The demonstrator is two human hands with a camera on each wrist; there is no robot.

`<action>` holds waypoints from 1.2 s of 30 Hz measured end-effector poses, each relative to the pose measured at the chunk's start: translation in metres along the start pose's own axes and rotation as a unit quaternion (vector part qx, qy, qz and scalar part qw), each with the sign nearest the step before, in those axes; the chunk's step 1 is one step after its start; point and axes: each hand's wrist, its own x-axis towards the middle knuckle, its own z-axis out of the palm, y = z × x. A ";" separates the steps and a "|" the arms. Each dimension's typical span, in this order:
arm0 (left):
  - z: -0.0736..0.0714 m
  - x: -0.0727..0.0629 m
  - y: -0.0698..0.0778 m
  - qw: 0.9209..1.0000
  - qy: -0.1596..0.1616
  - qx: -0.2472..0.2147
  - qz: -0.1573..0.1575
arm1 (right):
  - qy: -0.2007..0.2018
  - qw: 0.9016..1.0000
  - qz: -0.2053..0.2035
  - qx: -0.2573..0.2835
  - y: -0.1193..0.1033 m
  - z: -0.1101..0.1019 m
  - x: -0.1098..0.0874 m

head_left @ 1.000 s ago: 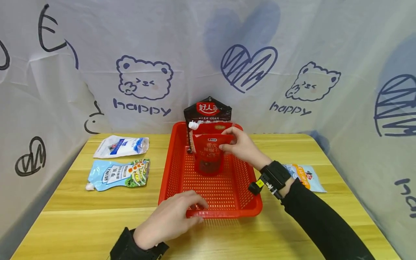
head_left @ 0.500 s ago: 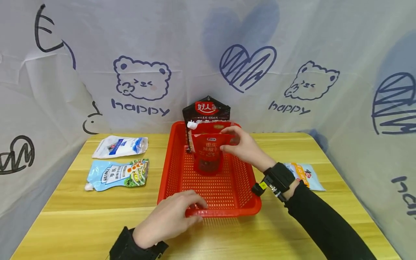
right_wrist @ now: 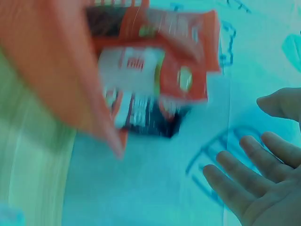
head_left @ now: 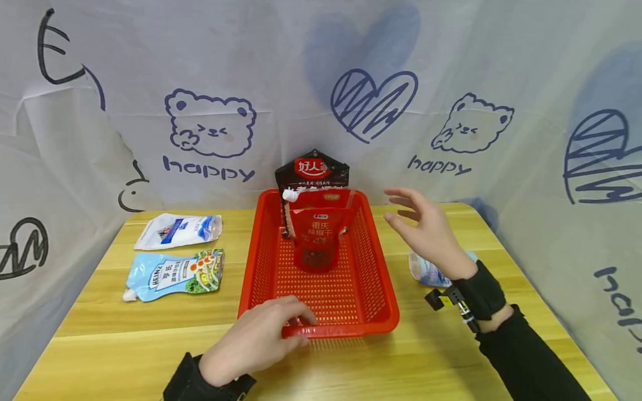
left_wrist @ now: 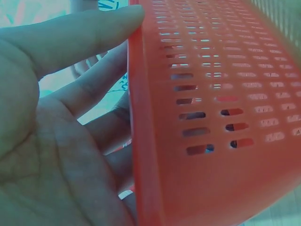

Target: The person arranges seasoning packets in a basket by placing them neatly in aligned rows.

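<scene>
My left hand (head_left: 263, 334) grips the near rim of the red plastic basket (head_left: 346, 329), thumb outside and fingers over the inner side; its perforated wall (left_wrist: 211, 174) fills much of the left wrist view. Inside stand a red dried chilli pouch (head_left: 319, 236) in front, a red pouch with a white spout (head_left: 326, 196) behind it, and a tall black seasoning packet (head_left: 313, 170) at the back. My right hand (head_left: 431, 231) is in the air right of the basket, fingers extended and holding nothing. Below it a blue and white packet (head_left: 426, 272) lies partly hidden by the wrist.
On the table (head_left: 125, 356) left of the basket lie a white and blue packet (head_left: 178, 230) and a light blue Heinz spouted pouch (head_left: 173, 273). A white printed cloth (head_left: 296, 67) hangs behind the table and along both sides.
My right hand has let go of the red dried chilli pouch and moved right, out of the basket. The pouch stands by itself. My left hand stays on the rim.
</scene>
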 end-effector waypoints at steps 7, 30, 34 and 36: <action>-0.002 0.001 0.000 1.000 -0.005 -0.001 0.001 | -0.012 0.988 0.014 -0.151 0.040 -0.025 -0.017; -0.003 0.002 -0.002 1.000 -0.021 -0.018 -0.009 | -0.278 0.935 0.144 -0.164 0.155 -0.047 -0.048; -0.002 0.002 -0.002 0.999 -0.022 -0.022 -0.008 | -0.278 0.933 0.130 -0.185 0.159 -0.045 -0.052; -0.002 0.002 -0.002 1.000 -0.019 -0.021 -0.007 | -0.271 0.935 0.115 -0.198 0.160 -0.043 -0.053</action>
